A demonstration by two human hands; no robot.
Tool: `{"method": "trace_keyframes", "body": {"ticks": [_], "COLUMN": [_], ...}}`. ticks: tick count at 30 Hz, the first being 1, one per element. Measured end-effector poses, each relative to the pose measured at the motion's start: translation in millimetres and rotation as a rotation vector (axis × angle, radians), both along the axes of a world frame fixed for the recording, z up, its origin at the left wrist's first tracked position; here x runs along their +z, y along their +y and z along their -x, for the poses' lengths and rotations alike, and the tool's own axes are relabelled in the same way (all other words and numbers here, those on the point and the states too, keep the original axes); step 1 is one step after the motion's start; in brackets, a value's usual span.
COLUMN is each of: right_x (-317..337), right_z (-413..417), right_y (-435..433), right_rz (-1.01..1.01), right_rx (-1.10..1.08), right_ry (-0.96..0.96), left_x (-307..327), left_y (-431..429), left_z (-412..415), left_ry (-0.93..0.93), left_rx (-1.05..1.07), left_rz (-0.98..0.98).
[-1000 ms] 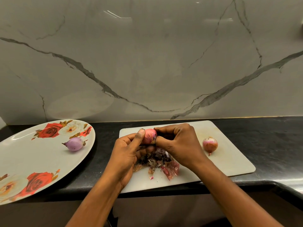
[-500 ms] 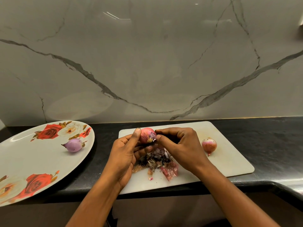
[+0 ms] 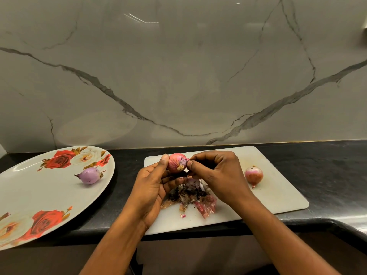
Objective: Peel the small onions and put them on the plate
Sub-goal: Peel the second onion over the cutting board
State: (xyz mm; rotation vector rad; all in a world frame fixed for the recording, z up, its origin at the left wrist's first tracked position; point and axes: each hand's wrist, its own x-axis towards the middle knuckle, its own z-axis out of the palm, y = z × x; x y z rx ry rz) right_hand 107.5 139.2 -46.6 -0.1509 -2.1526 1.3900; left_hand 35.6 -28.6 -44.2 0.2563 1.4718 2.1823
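My left hand (image 3: 153,187) is wrapped round a small onion (image 3: 177,162), thumb up along its left side and fingers cupped beneath it, so that it sits raised above the near-left part of the white cutting board (image 3: 278,195). My right hand (image 3: 216,171) meets it from the right. Its thumb and forefinger are pinched together on a loose flap of skin (image 3: 186,160) at the onion's right side, and the other fingers are curled in behind them. Pink papery skin covers most of this onion, and the root end faces me.

Below the two hands a pile of peels (image 3: 190,197) lies on the board, dark scraps mixed with pink translucent pieces. To the right of my right hand, apart from it, an unpeeled onion (image 3: 253,175) rests on the board with its tail pointing toward me.

The flowered plate (image 3: 29,195) sits on the black bench (image 3: 327,175) to the left of the board, its near edge reaching past the bench front. One peeled onion (image 3: 89,176), pale purple, lies on the plate near its right rim. A veined marble wall (image 3: 178,76) stands behind everything.
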Motion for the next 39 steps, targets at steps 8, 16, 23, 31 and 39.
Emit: {"method": "trace_keyframes", "body": {"ticks": [8,16,23,31,39], "right_x": [9.6,6.2,12.7,9.4,2.5], "right_z": [-1.9,-4.1,-4.7,2.5,5.8], "right_y": [8.8,18.0,5.3,2.5,-6.3], "right_rz": [0.291,-0.089,-0.086,0.057,-0.128], "right_rx": [0.039,-0.051,0.059,0.087,-0.010], "right_ry": [-0.093,-0.198,-0.137,-0.091,0.015], "left_x": [0.2,-1.2,-0.4,-2.3,-5.7], "left_y": [-2.8,-1.8,-0.9,-2.3,-1.5], "left_z": [-0.4,0.7,-0.1,-1.1,2.3], "left_ry": [-0.033,-0.054,0.041,0.108,0.099], "left_rx": [-0.001,-0.033,-0.079,-0.088,-0.075], "left_rz": [-0.052,-0.069,-0.038,-0.032,-0.024]}}
